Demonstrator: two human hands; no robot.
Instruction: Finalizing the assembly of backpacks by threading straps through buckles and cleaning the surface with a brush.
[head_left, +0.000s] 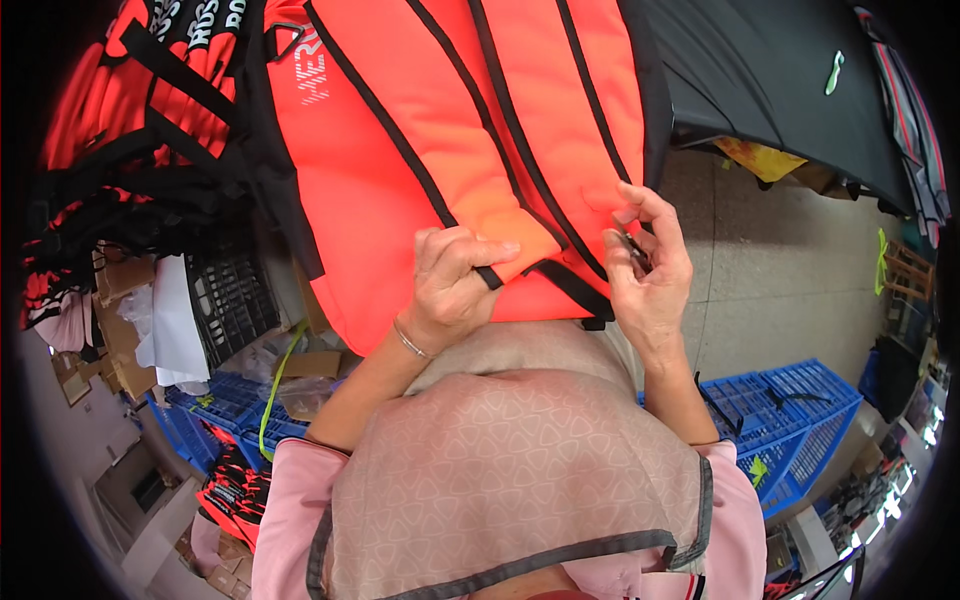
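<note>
A bright orange-red backpack [360,250] with black edging lies before me, its padded shoulder straps facing up. My left hand [450,275] is closed on the lower end of a shoulder strap [470,180], thumb on top and fingers beneath. Beside the other strap [585,160], my right hand [650,275] holds a small dark tool [634,250] between thumb and fingers; its exact kind is mostly hidden. A thin dark loose thread shows on the orange fabric just left of the right fingertips. Black webbing [575,288] runs along the bag's lower edge between my hands.
More orange-and-black bags [190,90] are piled at the left. A black-covered table [770,70] stands at the far right. Blue plastic crates [790,400] sit at my right, with another blue crate [220,400] and cardboard at my left.
</note>
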